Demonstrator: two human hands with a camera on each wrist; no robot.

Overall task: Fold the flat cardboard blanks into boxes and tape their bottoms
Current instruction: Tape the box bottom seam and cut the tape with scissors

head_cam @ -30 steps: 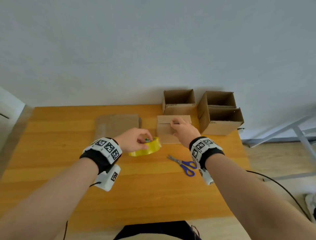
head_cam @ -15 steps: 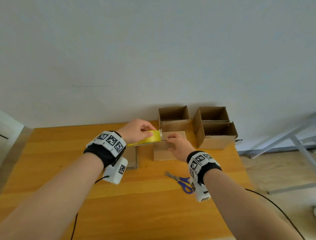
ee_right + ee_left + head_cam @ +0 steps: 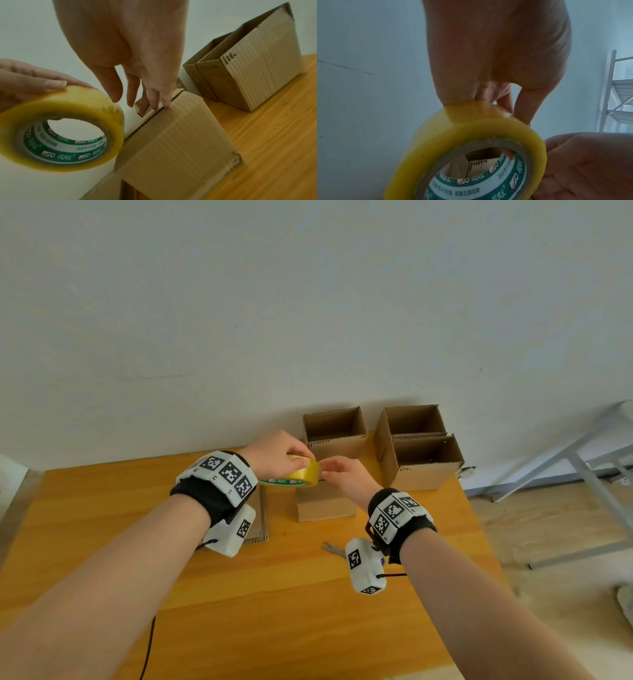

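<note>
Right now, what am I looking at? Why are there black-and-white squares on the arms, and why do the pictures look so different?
These are a person's two bare hands, not a machine. The wristbands with squares carry little cameras. One picture comes from a camera on the person's head, looking down at a wooden table. The other two come from the wrists, so everything looks big and close.

The left hand holds a yellow tape roll. The right hand has straight fingers; in the right wrist view its fingertips touch the closed flaps of a cardboard box standing in front of the person.

Behind it, by the wall, stand three open boxes. Flat cardboard lies partly hidden behind the left wrist, and scissors peek out beside the right wrist camera.
</note>
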